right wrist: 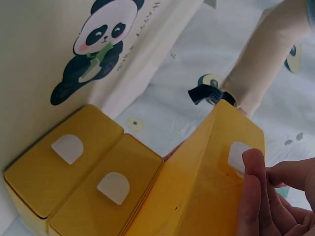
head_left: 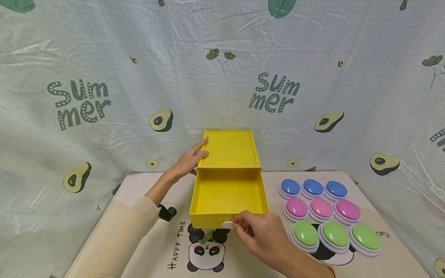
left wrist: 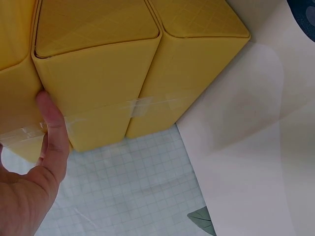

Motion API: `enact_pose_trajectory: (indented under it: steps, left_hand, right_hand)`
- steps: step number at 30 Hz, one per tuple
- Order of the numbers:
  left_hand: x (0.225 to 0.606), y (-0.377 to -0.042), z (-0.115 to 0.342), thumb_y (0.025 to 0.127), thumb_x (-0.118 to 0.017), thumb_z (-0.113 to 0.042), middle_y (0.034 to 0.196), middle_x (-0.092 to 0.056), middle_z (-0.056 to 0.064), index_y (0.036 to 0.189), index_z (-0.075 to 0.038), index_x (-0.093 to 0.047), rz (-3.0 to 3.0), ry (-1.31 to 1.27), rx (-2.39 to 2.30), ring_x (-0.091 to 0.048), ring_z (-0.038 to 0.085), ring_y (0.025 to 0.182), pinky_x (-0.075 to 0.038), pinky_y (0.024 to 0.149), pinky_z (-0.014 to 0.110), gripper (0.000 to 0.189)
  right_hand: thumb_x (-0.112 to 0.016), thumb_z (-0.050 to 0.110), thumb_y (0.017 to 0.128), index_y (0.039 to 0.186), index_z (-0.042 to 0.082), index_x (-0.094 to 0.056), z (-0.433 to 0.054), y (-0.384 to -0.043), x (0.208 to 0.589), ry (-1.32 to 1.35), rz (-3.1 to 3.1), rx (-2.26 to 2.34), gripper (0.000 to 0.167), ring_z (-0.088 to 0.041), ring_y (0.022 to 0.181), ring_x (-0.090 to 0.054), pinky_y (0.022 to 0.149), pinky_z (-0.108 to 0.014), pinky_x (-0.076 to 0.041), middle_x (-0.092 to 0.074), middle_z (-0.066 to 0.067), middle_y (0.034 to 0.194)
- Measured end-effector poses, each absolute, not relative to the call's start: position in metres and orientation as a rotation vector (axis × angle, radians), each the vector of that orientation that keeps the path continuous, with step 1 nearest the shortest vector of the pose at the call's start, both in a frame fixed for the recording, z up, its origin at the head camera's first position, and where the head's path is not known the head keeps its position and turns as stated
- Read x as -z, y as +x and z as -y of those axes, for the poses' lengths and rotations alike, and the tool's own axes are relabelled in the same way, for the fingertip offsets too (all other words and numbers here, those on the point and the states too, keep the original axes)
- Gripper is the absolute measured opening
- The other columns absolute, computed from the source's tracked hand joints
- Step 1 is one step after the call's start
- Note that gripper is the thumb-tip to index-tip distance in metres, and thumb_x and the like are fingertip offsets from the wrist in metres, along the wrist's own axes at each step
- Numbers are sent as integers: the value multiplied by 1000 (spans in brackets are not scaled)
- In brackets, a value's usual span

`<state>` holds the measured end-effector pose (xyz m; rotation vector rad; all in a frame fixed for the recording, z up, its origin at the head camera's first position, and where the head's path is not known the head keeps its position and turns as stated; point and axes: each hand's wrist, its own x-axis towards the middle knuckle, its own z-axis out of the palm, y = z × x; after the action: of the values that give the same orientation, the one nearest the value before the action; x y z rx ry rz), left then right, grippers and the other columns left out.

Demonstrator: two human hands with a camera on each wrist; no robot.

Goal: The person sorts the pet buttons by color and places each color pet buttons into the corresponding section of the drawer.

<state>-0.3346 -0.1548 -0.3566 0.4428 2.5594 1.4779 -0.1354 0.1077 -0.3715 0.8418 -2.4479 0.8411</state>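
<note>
A yellow drawer cabinet (head_left: 231,148) stands against the back sheet, with its top drawer (head_left: 208,221) pulled out toward me. Bare yellow floor shows inside that drawer. My right hand (head_left: 265,239) pinches the drawer's white tab handle (right wrist: 237,156) between thumb and fingers. On the cabinet's left side, my left hand (head_left: 187,162) rests with fairly straight fingers, two of them over the top edge. One finger (left wrist: 55,130) touches the side wall in the left wrist view. Two shut lower drawers (right wrist: 91,191) with white tabs appear in the right wrist view.
Right of the cabinet, blue (head_left: 313,187), pink (head_left: 321,208) and green (head_left: 335,234) round push buttons on white bases stand in three rows. The table (head_left: 153,247) carries panda prints. A sheet (head_left: 132,85) with avocado prints hangs behind and at the sides.
</note>
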Motion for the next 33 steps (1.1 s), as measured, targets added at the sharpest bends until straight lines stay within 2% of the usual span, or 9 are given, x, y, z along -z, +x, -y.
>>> enact_pose_trajectory:
  steps: [7,12,17,22,28,33]
  left_hand:
    - [357,-337,155,106,-47,-52,140,-60,20,165,-43,-18,-2561,442,-1484,-70,28,102,-65,76,45,66]
    - [357,-338,155,106,-47,-53,134,-64,21,164,-44,-18,-2555,454,-1494,-71,24,94,-65,72,41,66]
    - [358,-336,155,106,-47,-53,137,-63,21,164,-44,-18,-2556,461,-1494,-71,24,96,-64,72,39,66]
    - [359,-337,155,106,-47,-54,144,-58,21,164,-45,-18,-2545,458,-1499,-70,28,103,-64,72,39,66]
    - [359,-337,156,106,-46,-55,156,-48,19,164,-46,-17,-2550,457,-1492,-68,33,112,-64,73,39,65]
    - [359,-338,155,106,-46,-55,158,-46,18,164,-46,-17,-2548,461,-1497,-67,34,115,-64,73,40,65]
  right_hand:
    - [-85,10,83,86,17,-76,-109,-132,376,825,2455,-756,11,11,57,-49,56,-4,-46,-67,14,66]
    - [-85,12,83,87,16,-76,-111,-131,376,838,2451,-714,10,10,58,-51,57,-4,-46,-68,14,66]
    - [-86,16,81,91,17,-74,-116,-128,370,872,2425,-765,16,13,58,-55,56,-4,-47,-70,15,67]
    - [-87,14,81,98,16,-73,-131,-126,354,855,2373,-835,21,14,58,-53,55,-6,-48,-68,15,67]
    - [-85,6,81,99,13,-74,-160,-146,338,749,2280,-842,22,11,59,-55,54,-10,-51,-69,13,69]
    - [-82,6,85,98,11,-75,-195,-186,340,636,2271,-848,16,3,58,-60,57,-12,-53,-72,8,71]
